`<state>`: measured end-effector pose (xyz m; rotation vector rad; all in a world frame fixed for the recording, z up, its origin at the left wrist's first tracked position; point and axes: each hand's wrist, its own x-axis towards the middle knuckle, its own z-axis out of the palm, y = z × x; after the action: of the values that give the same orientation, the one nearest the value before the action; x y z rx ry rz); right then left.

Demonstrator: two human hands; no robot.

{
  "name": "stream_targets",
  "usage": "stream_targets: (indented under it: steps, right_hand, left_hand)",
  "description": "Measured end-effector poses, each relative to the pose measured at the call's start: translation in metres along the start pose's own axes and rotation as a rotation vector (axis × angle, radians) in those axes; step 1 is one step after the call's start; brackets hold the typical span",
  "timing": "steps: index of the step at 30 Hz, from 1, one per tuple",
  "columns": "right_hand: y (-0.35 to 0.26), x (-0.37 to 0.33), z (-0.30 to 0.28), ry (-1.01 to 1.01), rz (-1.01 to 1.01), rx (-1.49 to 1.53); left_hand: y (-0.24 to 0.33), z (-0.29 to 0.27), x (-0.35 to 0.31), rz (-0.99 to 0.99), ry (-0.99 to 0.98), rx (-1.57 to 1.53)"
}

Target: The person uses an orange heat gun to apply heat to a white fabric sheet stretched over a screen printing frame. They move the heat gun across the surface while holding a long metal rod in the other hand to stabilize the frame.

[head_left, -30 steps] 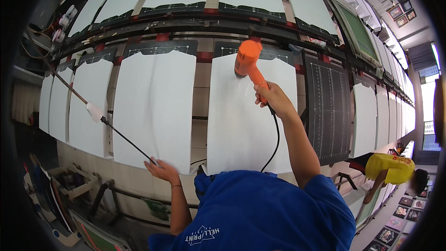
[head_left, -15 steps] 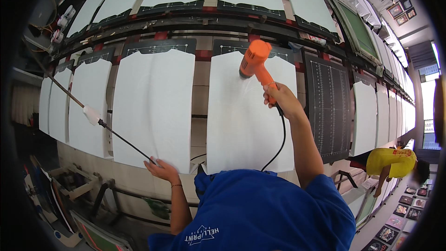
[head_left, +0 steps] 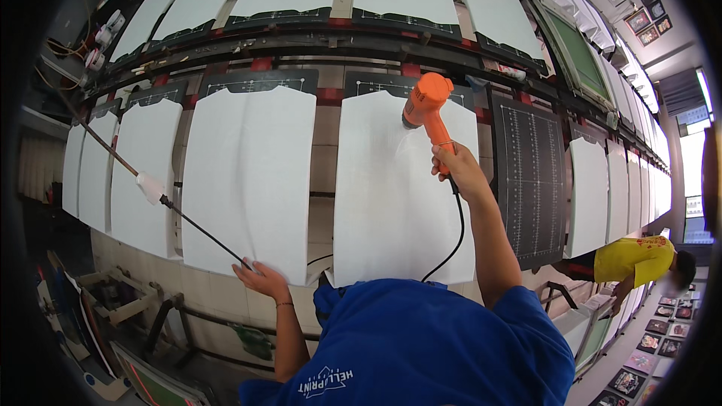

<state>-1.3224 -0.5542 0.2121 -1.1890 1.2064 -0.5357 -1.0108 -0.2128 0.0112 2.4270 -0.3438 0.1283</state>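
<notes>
My right hand (head_left: 457, 169) is wrapped round the handle of an orange heat gun (head_left: 432, 101). The gun's dark nozzle points down to the left, just above the white fabric panel (head_left: 376, 195) stretched over the board in front of me. Its black cord (head_left: 460, 229) drops from the handle toward my body. At the near edge of the neighbouring white panel (head_left: 248, 150) on the left, my left hand (head_left: 262, 280) has its fingers closed on a black power cable (head_left: 203, 233). That cable slants down from a white-wrapped connector (head_left: 150, 187) on a hanging line.
Boards with white panels run along both sides of a dark central rail (head_left: 301, 43). A bare black board (head_left: 530, 180) with printed marks lies at right. A green-meshed screen frame (head_left: 575, 53) rests at far right. A person in yellow (head_left: 634, 262) bends over the right end.
The heat gun has shifted slightly to the right and nearer to me with my right hand. My left hand stays by the panel edge. The person in yellow has moved a little.
</notes>
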Motion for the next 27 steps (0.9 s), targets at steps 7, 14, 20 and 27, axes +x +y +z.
stream_targets:
  steps: [7,14,20,27]
  right_hand:
    - [0.008,0.0,-0.007,0.098,-0.001,-0.027]
    - [0.014,-0.011,-0.028,0.184,0.05,0.024]
    - [0.016,-0.021,-0.049,0.264,0.055,0.14]
    - [0.024,-0.021,-0.047,0.262,0.034,0.142]
  left_hand:
    - [-0.012,0.005,-0.001,0.036,0.035,0.036]
    - [-0.009,0.005,-0.001,-0.013,0.009,-0.064]
    - [-0.004,0.0,0.001,0.034,-0.017,0.04]
    - [-0.002,0.003,0.0,0.005,0.001,-0.035]
